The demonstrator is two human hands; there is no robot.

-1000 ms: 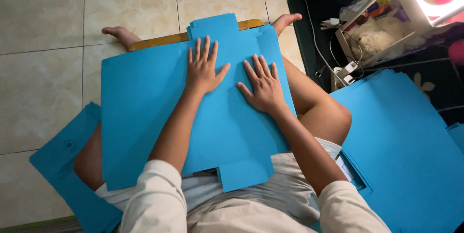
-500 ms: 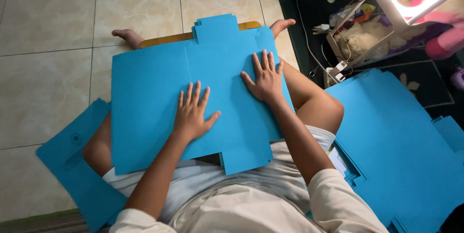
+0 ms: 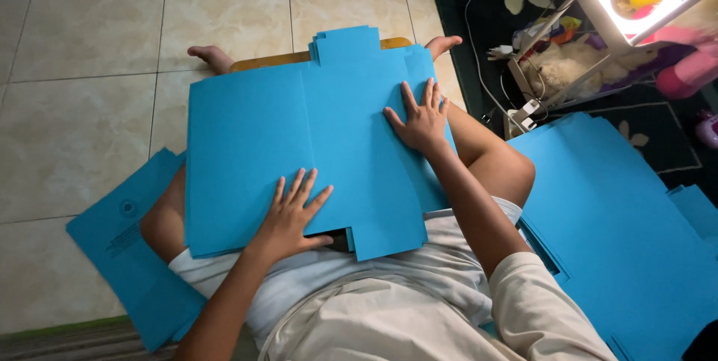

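We judge the blue card sheet to be light and fairly stiff: it spans our lap with no sag where it runs past the knees, yet thin card of this kind will crease sharply under a careless press and bend if lifted by one corner. Its surface looks smooth and matte, likely to slide on the sheets beneath it (there seems to be a stack, since several edges show at the near left corner). The safest hold, we think, is flat palms on the face or a pinch at two opposite edges, not at the small tabs.

The sheet is a die-cut blank, bright blue all over, with a faint vertical score line near its middle, a tab jutting at the far edge and another at the near edge. It lies across our thighs on a wooden board whose rim peeks out at the far side.

Our left hand lies flat with fingers spread on the near edge, gripping nothing. Our right hand also rests open, fingers splayed, pressing the right part of the sheet.

More blue blanks are piled on the floor to our right, and a folded blue piece lies on the tiles to the left.
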